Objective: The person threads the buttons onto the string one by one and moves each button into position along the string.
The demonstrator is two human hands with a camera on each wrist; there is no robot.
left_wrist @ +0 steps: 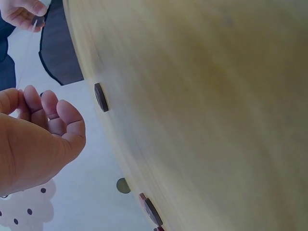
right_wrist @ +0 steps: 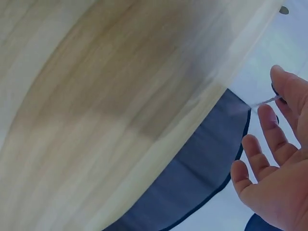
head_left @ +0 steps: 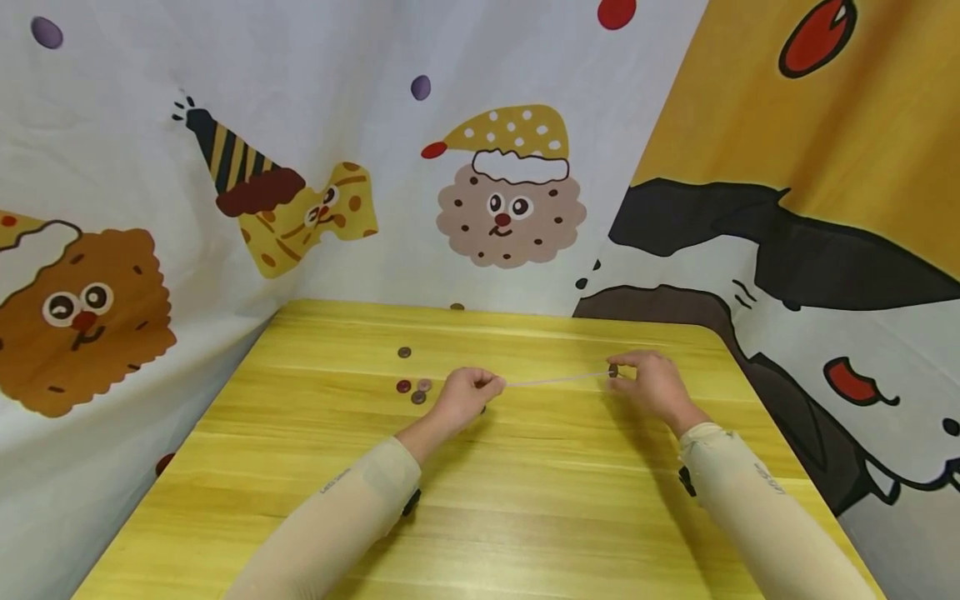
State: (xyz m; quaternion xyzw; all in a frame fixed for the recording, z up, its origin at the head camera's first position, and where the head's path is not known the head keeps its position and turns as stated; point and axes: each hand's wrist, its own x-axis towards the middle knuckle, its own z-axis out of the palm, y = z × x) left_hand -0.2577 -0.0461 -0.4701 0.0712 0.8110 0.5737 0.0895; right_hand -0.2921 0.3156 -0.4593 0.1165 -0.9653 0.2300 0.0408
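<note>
1. Pinched: string (head_left: 555,380) in the left hand (head_left: 461,396), mid-frame; button (head_left: 613,371) in the right hand (head_left: 660,387), right of centre.
2. Seemingly done: 1 strung.
3. Seemingly remaining: 4 loose buttons (head_left: 418,397) centre-left, another button (head_left: 483,409) mid-frame.

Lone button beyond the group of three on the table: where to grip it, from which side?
By the rim, at two opposite edges, coming from above. The lone button is a thin disc lying flat on the table, so its edge is probably the best purchase. Nothing touches that rim; the three grouped buttons sit on its near side.
</note>
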